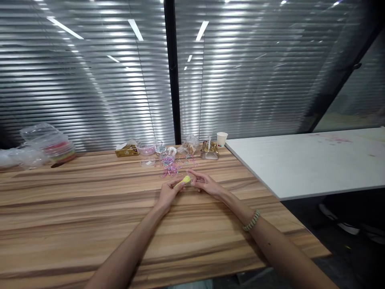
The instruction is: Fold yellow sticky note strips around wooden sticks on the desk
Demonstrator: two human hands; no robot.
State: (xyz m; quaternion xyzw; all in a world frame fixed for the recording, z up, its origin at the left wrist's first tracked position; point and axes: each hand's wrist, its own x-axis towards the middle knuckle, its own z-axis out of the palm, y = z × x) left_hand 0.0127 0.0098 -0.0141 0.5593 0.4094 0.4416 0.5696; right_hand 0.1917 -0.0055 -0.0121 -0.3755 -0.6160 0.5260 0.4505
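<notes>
My left hand (169,194) pinches a small bright yellow piece (186,179) between thumb and fingers. Its rounded end points to the right, and its kind is too small to make out. Close beside that end is my right hand (204,184), its index finger stretched forward and its thumb apart. A thin pale pink strand, like a small elastic band (187,173), seems to span those fingertips. Just beyond both hands lies a loose pile of small pink, purple and blue elastic bands (171,168). A beaded bracelet (252,221) circles my right wrist.
Along the table's (90,208) back edge stand a gold box (126,150), a clear round tub (146,149), crumpled plastic (189,145), a gold tissue pack (209,150) and a paper cup (221,139). Clear containers (55,142) sit far left. A white table (303,164) adjoins at right.
</notes>
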